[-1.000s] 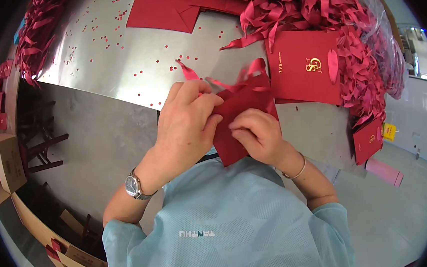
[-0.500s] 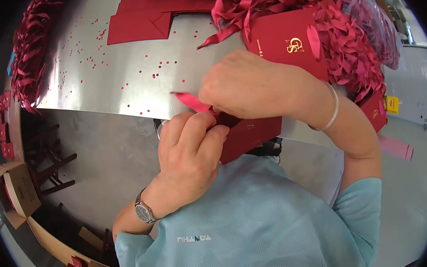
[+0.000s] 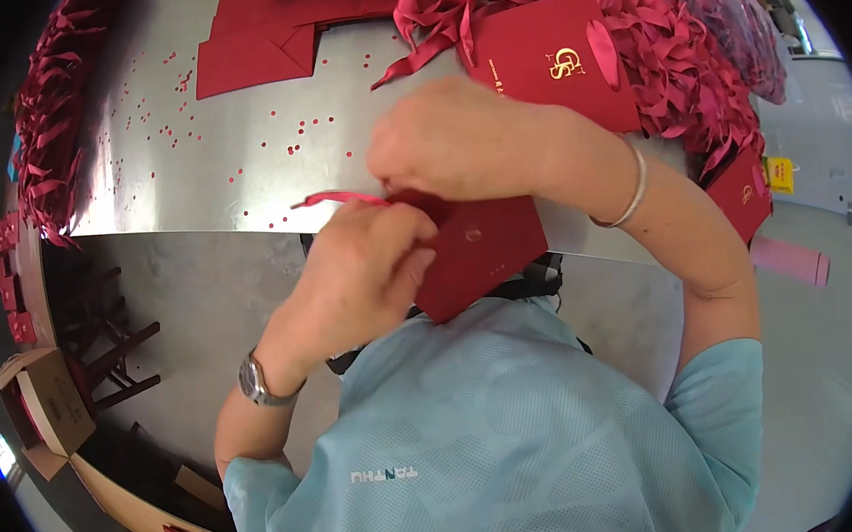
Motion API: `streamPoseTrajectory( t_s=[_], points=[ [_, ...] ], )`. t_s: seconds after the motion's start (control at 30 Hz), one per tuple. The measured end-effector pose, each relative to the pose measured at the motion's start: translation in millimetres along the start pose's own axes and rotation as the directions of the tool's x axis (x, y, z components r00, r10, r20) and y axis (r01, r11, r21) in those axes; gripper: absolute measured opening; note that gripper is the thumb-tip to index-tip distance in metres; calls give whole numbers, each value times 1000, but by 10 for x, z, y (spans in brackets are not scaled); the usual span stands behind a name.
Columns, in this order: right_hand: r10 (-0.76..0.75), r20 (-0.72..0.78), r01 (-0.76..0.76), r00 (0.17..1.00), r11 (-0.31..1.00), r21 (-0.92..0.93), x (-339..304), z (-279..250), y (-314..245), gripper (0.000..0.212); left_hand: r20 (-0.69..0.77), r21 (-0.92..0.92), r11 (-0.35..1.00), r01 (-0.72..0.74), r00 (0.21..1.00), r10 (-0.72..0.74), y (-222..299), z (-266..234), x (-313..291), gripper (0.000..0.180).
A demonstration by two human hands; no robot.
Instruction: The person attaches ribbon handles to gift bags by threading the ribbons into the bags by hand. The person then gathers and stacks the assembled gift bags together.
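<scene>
A small red paper gift bag (image 3: 489, 241) is held tilted at the table's front edge, close to my body. My left hand (image 3: 351, 272) is closed at the bag's upper left edge, fingers curled and thumb bent in. A pink-red ribbon (image 3: 335, 196) sticks out to the left just beyond those fingers. Over the bag's top edge my right hand (image 3: 436, 140) is closed in a fist, its fingertips turned down toward the bag; what they pinch is hidden.
Flat red bags (image 3: 255, 59) are stacked on the metal table (image 3: 179, 175), with red paper dots scattered about. A finished-looking bag (image 3: 550, 66) lies beside a heap of ribbons (image 3: 676, 76). More ribbons (image 3: 45, 126) hang at the far left. Cardboard boxes (image 3: 56, 400) and a dark stool (image 3: 118, 355) stand left.
Both hands have shifted slightly left, and the left one has drawn back a little. More of the bag's front shows, and the ribbon's loose end now lies farther left. The whole view has shifted somewhat.
</scene>
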State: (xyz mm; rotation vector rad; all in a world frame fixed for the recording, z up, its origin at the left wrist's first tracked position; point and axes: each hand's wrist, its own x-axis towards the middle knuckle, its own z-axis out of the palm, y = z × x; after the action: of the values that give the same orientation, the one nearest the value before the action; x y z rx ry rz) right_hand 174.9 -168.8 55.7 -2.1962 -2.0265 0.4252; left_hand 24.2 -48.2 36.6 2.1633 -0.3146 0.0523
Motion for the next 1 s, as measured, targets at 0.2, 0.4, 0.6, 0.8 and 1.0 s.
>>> streamPoseTrajectory(
  t_s=[0.2, 0.4, 0.6, 0.8, 1.0],
  points=[
    [56, -643, 192, 764, 932, 308, -370, -342, -202, 15, 19, -719, 597, 356, 869, -495, -313, 4, -164, 18],
    [333, -407, -26, 851, 800, 600, -614, 337, -665, 25, 353, -731, 443, 520, 843, -407, -223, -108, -283, 29],
    [460, -502, -77, 733, 788, 610, -585, 599, -704, 14, 154, -779, 463, 423, 845, -513, -251, -18, -297, 27],
    [494, -520, -137, 697, 804, 579, -431, 749, -680, 11, 33, -737, 557, 382, 844, -535, -284, 111, -255, 26],
    [470, -600, -90, 647, 829, 552, -345, 848, -650, 11, -30, -719, 597, 356, 843, -538, -326, 140, -273, 26]
  ],
)
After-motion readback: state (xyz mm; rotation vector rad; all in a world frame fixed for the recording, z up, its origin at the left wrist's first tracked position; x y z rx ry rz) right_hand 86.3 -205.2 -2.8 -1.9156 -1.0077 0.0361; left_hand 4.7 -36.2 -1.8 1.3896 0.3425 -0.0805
